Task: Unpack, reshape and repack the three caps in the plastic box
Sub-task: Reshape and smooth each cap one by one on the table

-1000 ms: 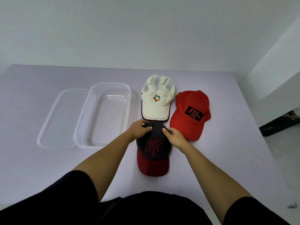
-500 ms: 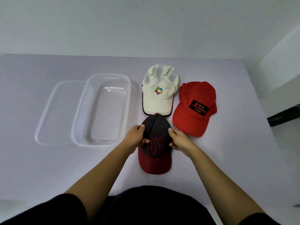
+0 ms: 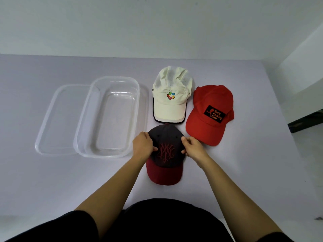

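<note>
Fingers (image 3: pixel 185 140) of both hands clamp dark cap (image 3: pixel 166 147) — plastic box (image 3: pixel 108 117) seemingly holds nothing.

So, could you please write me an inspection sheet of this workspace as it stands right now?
Surface: pale lilac table, flat, no spills seen.
Job's things: clear plastic box holds no caps, its lid partly under it on the left; white cap, red cap and dark cap all lie out on the table, brims toward the person.
Clutter: nothing seen.
Hands: left hand and right hand grip opposite sides of the dark cap's crown.
Cables: nothing seen.
Surroundings: white wall behind; a white ledge and a dark floor gap at the right.
</note>
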### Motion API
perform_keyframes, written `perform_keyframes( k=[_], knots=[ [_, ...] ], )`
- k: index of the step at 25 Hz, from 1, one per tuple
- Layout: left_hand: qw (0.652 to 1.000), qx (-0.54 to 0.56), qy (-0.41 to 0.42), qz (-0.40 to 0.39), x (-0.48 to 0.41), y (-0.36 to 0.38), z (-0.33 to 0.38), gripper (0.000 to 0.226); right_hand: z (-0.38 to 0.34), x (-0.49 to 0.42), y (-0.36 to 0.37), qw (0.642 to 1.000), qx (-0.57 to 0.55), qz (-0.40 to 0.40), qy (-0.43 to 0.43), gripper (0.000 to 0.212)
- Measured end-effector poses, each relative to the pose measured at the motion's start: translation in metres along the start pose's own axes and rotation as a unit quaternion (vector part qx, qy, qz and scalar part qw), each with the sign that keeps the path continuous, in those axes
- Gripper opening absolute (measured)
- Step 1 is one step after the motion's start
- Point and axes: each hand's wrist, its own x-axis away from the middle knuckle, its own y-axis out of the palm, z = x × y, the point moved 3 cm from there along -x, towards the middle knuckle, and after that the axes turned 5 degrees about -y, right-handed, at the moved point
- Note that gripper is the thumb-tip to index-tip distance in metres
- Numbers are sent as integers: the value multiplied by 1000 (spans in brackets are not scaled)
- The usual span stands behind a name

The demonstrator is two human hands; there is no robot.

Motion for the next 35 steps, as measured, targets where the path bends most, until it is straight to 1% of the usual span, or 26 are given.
perform_keyframes(
  k=[1,2,3,5,6,7,8,10,12,13,15,16,17,18,19,21,23,24,26,28,30,33,35],
  knots=[
    [998,-62,30,9,3,-3,5,26,-3,2,-4,999,29,13,-23,37],
    [989,-123,68,34,7,-7,12,28,-6,4,-9,996,58,39,-61,37],
    [978,-165,110,69,14,-11,19,32,-10,9,-16,987,87,81,-111,35],
    [959,-174,193,112,28,-18,39,39,-15,19,-32,947,142,191,-216,28],
    [951,-165,236,113,33,-18,49,41,-13,22,-40,925,173,235,-244,32],
    [943,-163,273,100,35,-15,59,42,-8,21,-47,909,214,263,-242,44],
    [935,-167,302,80,35,-8,69,43,-1,16,-54,902,261,272,-213,60],
    [917,-201,344,32,34,13,85,44,16,3,-64,907,316,246,-131,89],
    [894,-255,367,-39,32,42,99,50,26,-9,-69,916,337,195,-99,102],
    [879,-290,371,-82,29,56,104,58,28,-13,-68,917,347,167,-101,102],
    [832,-382,370,-157,21,85,111,76,30,-20,-69,919,350,145,-109,89],
    [807,-426,369,-176,16,97,110,82,28,-20,-70,922,340,150,-110,81],
    [791,-457,367,-178,11,109,109,83,28,-19,-72,925,326,157,-113,76],
    [786,-472,362,-166,7,120,107,81,27,-17,-75,928,313,162,-119,73],
    [791,-475,356,-146,2,130,105,76,27,-14,-79,929,303,166,-131,72],
    [819,-453,333,-114,-2,142,97,64,28,-5,-84,923,304,172,-162,71],
    [834,-431,327,-112,-3,156,86,56,35,-1,-95,920,306,195,-146,73],
    [837,-426,327,-109,-2,161,81,55,39,-2,-101,919,309,209,-125,73],
    [841,-429,311,-112,4,166,74,55,41,-6,-106,908,328,237,-104,66],
    [867,-393,276,-135,13,164,81,60,37,-6,-108,894,342,259,-128,58],
    [891,-325,283,-142,20,160,94,65,29,-3,-112,888,320,288,-161,55],
    [905,-247,313,-149,25,160,103,64,17,6,-119,883,264,338,-188,54],
    [915,-207,309,-160,30,159,103,60,12,10,-120,886,226,357,-192,53]
  ],
)
